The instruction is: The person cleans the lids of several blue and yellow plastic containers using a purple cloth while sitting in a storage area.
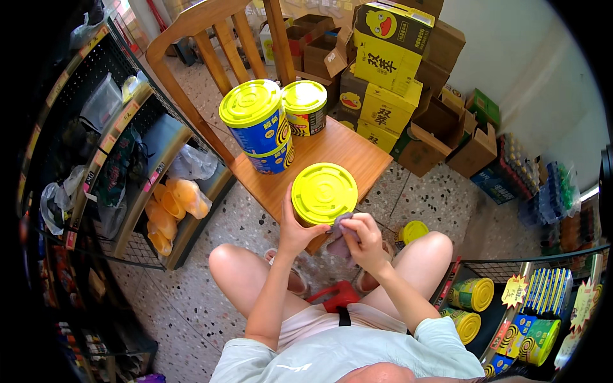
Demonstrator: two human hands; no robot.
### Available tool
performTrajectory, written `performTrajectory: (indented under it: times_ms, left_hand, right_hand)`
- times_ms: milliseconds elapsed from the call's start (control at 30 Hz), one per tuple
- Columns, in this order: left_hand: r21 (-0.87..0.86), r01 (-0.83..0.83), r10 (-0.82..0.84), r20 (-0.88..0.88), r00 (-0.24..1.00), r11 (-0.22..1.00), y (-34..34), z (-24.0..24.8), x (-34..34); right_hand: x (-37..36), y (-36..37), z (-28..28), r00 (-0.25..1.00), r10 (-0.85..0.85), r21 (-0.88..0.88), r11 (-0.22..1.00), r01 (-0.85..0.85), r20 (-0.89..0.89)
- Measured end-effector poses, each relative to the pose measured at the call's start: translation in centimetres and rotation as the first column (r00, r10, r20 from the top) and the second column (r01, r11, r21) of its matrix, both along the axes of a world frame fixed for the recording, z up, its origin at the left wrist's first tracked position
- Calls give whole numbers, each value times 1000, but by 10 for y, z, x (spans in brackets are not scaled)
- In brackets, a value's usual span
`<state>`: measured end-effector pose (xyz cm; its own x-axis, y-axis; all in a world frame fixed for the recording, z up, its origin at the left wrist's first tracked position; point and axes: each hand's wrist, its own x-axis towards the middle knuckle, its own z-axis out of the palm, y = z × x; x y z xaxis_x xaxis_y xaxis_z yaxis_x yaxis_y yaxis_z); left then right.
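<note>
My left hand (295, 231) grips a round can with a yellow lid (324, 193) from its left side, holding it up above my knees. My right hand (364, 239) presses a small grey cloth (340, 225) against the can's lower right side. On the wooden chair seat (341, 150) in front of me stand a stack of blue cans with a yellow lid (255, 115) and a darker can with a yellow lid (305, 105) beside it.
Yellow and brown cardboard boxes (389, 57) pile up behind the chair. A wire shelf (128, 153) with bagged goods stands at my left. Another shelf (511, 306) at my right holds more cans. One yellow-lidded can (413, 231) sits on the speckled floor.
</note>
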<state>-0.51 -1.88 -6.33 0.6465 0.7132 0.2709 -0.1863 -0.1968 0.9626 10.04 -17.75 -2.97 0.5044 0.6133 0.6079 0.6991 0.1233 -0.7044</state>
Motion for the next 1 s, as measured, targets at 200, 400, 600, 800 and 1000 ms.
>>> performTrajectory:
  times_ms: [200,400,600,800,1000]
  left_hand:
    - [-31,65,-64,39,997,997,3,-2,-5]
    - [20,48,-48,-27,998,999,4,-4,-5]
    - [-166,54,-45,57,997,985,5,3,-8]
    - [-179,50,-59,-42,997,983,11,18,-16]
    - [-148,24,-48,-159,986,989,16,31,-13]
  right_hand:
    - [-6,-16,-24,983,115,-13,993,-119,-143]
    - [24,8,-38,793,34,171,981,89,-608]
    - [23,10,-17,849,55,120,993,10,-526]
    - [31,10,21,999,-47,94,994,46,4]
    - [32,23,40,974,-31,93,996,11,226]
